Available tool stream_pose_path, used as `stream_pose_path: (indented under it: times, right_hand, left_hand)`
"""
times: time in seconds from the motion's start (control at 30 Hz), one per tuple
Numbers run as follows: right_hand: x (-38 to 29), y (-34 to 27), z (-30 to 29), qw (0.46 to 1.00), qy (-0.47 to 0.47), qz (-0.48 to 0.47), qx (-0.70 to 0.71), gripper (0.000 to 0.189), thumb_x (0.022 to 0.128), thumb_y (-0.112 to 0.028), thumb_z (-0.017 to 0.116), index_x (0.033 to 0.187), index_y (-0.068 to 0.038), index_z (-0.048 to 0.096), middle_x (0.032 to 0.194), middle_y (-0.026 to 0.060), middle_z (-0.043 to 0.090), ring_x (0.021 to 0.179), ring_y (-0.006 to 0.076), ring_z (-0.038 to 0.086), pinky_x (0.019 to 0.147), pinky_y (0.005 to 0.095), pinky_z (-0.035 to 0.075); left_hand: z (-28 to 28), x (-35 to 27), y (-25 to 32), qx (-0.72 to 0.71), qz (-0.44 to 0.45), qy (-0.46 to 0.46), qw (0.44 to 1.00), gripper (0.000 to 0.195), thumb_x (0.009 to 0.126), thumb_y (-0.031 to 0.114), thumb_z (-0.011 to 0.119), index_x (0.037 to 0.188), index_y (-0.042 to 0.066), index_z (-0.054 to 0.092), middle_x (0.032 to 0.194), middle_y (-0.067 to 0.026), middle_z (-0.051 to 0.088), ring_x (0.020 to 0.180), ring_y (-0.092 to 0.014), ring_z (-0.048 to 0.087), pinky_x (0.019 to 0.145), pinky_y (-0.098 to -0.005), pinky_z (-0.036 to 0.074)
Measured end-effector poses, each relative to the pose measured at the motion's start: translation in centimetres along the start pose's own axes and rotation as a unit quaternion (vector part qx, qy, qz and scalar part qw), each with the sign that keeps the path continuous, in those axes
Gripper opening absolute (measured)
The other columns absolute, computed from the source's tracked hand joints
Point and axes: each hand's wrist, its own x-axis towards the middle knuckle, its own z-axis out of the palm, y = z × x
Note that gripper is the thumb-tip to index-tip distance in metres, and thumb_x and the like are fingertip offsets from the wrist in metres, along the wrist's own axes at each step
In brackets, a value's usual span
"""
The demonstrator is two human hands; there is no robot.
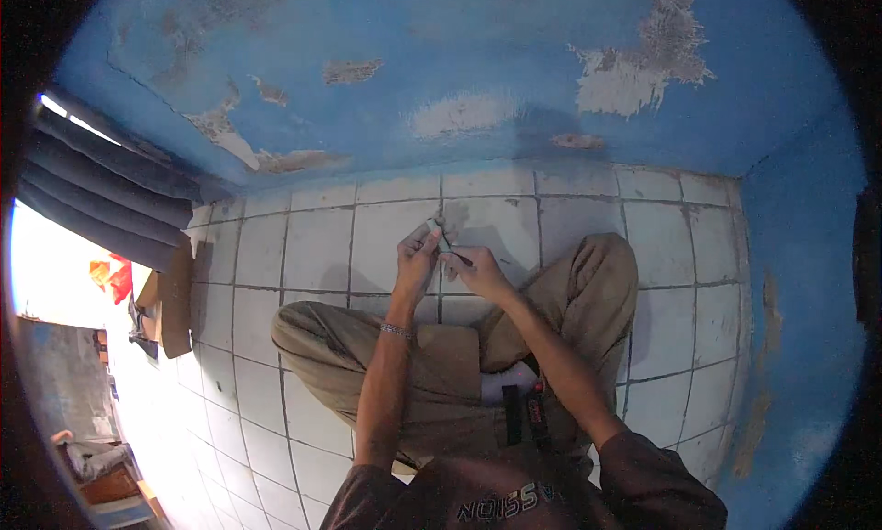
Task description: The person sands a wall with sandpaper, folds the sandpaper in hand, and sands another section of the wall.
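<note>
Above the white tiled floor (396,237), my left hand (415,256) pinches a small pale green object (443,241) between thumb and fingers. What it is exactly is too small to tell. My right hand (484,274) is shut on a slender dark tool (460,258), whose tip end meets or lies very close to the pale object. The tool's kind cannot be made out. Both hands are close together in front of my crossed legs (441,371). The fingers hide parts of both things.
A blue wall (468,68) with peeling paint rises just beyond the hands, and another blue wall (799,309) stands at the right. On the left hang a dark curtain (103,179) and a brown board or box side (176,303) beside a bright opening.
</note>
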Motion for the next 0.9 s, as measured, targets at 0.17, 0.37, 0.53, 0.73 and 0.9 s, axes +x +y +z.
stream_pose_path:
  times: [0.17,0.37,0.53,0.73,0.9]
  right_hand:
    - [0.3,-1.4,-0.8,0.977,-0.088,0.076,0.177,0.027,0.097,-0.021,0.060,0.093,0.004,0.068,0.079,0.0046,0.064,0.066,0.0135,0.058,0.062,0.0303,0.050]
    - [0.6,-1.3,-1.0,0.904,-0.127,0.222,0.344,0.027,0.096,-0.023,0.061,0.101,0.003,0.065,0.081,0.0018,0.059,0.070,0.0105,0.055,0.066,0.0272,0.048]
    - [0.6,0.3,-1.0,0.889,-0.109,0.224,0.384,0.024,0.096,-0.024,0.061,0.098,0.000,0.065,0.081,0.0012,0.059,0.074,0.0104,0.058,0.070,0.0292,0.049]
    - [0.5,-0.4,-0.2,0.894,-0.061,0.193,0.399,0.023,0.095,-0.024,0.063,0.099,-0.001,0.065,0.088,0.0032,0.063,0.081,0.0124,0.060,0.077,0.0321,0.052]
    - [0.5,-0.6,-0.2,0.915,-0.045,0.201,0.347,0.024,0.095,-0.025,0.062,0.101,-0.001,0.065,0.090,0.0026,0.063,0.086,0.0128,0.060,0.077,0.0339,0.053]
  left_hand:
    - [-1.1,0.0,0.2,0.032,-0.028,0.003,0.999,0.040,0.096,0.028,0.062,0.121,-0.003,0.060,0.083,-0.0012,0.062,0.067,-0.010,0.058,0.056,-0.0247,0.049]
    - [-2.9,0.2,-0.2,-0.015,-0.028,-0.028,0.999,0.043,0.096,0.030,0.060,0.123,-0.004,0.059,0.087,-0.0022,0.064,0.069,-0.010,0.058,0.060,-0.0256,0.050]
    - [-1.2,0.3,-0.1,0.021,-0.009,0.019,1.000,0.043,0.096,0.029,0.061,0.122,-0.004,0.059,0.086,-0.0015,0.064,0.069,-0.009,0.058,0.060,-0.0263,0.050]
    - [-0.8,0.4,-0.4,-0.014,-0.009,0.051,0.999,0.038,0.094,0.026,0.064,0.118,-0.004,0.062,0.085,-0.0007,0.065,0.071,-0.009,0.058,0.060,-0.0246,0.047]
    - [-1.2,0.1,-0.2,-0.006,-0.005,0.032,0.999,0.034,0.096,0.023,0.062,0.117,-0.003,0.062,0.092,-0.0053,0.067,0.076,-0.011,0.061,0.064,-0.0257,0.050]
